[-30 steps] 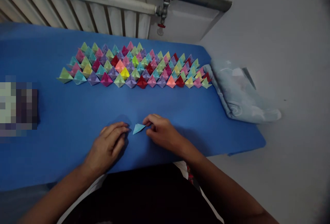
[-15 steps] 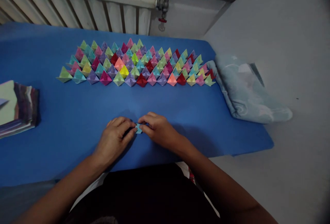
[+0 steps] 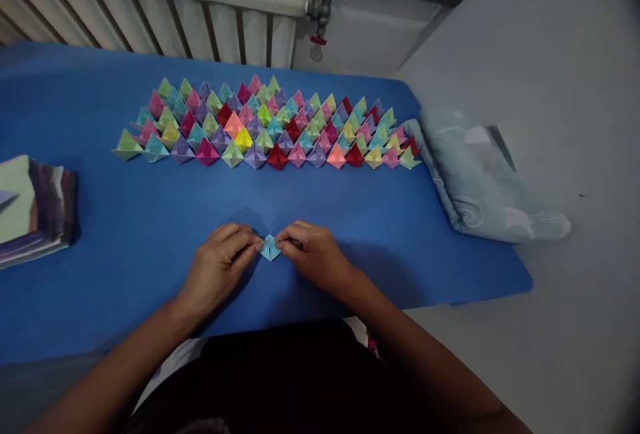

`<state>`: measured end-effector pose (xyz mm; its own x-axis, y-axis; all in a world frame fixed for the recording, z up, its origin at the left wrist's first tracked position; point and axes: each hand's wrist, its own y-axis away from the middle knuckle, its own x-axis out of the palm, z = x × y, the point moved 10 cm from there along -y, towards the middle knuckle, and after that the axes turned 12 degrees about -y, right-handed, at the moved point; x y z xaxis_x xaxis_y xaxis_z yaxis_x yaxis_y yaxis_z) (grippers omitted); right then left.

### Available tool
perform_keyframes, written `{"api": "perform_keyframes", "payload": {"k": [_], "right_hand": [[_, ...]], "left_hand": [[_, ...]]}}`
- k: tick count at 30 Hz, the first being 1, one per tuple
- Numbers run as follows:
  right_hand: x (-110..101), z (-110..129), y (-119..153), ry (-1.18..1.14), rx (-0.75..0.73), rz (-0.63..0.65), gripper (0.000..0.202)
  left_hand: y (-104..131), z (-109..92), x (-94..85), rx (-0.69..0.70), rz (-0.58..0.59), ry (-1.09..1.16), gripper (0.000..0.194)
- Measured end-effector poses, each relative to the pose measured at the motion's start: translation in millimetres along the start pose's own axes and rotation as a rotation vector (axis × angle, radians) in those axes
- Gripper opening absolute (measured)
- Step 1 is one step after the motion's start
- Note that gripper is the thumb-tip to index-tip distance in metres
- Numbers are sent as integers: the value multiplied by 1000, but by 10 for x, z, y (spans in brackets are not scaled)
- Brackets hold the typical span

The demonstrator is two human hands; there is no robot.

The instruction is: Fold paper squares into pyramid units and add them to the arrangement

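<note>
A small light-blue folded paper boat (image 3: 271,249) is pinched between both my hands, just above or on the blue table. My left hand (image 3: 220,257) grips its left corner between thumb and fingertips. Its right corner is held the same way by my right hand (image 3: 315,251). The paper shows a diamond outline with creases down its middle. Beyond my hands, several rows of folded paper boats (image 3: 255,155) in many colours stand upright with pointed peaks.
A stack of coloured paper (image 3: 50,211) lies at the left on the blue table (image 3: 150,214). At the right end rests a folded grey-blue cloth (image 3: 480,181) with a pale pattern. A white radiator (image 3: 175,21) and a pipe with a red valve (image 3: 318,41) are behind the table.
My hands have drawn slightly apart, and the light-blue paper between them has opened from a small, mostly covered piece into a wider diamond shape. The camera view has shifted slightly.
</note>
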<state>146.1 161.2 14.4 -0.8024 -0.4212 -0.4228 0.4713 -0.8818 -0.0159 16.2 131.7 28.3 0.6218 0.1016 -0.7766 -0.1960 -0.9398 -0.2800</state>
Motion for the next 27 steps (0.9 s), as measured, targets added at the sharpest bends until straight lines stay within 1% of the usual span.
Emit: {"api": "perform_keyframes", "payload": {"k": [5,8,9,12,16,19,22,25,27], "right_hand": [[-85,-29,64,-33,21,-96,13],[-125,-4,110,-42,21,-163,12],[-134,25,120,-33,6,-182,12],[-152,158,124,29,-73,-222,14],[-156,317,78,105,-174,-222,15],[-157,367,36,129,-216,-214,15],[-163,370,15,141,-232,-231,16],[-133,332,22,182,-220,-233,17],[-85,297,37,229,-203,-202,17]], "left_hand": [[33,115,-56,-118,-17,64,16],[6,97,-72,-170,-15,90,18],[-12,82,-62,-190,-5,94,20],[-79,73,9,-279,47,133,35],[-174,157,125,-401,98,287,37],[-241,246,194,-454,112,434,42],[-293,315,262,-479,131,523,37],[-343,394,282,-508,87,548,34],[-389,436,303,-517,72,555,37]]}}
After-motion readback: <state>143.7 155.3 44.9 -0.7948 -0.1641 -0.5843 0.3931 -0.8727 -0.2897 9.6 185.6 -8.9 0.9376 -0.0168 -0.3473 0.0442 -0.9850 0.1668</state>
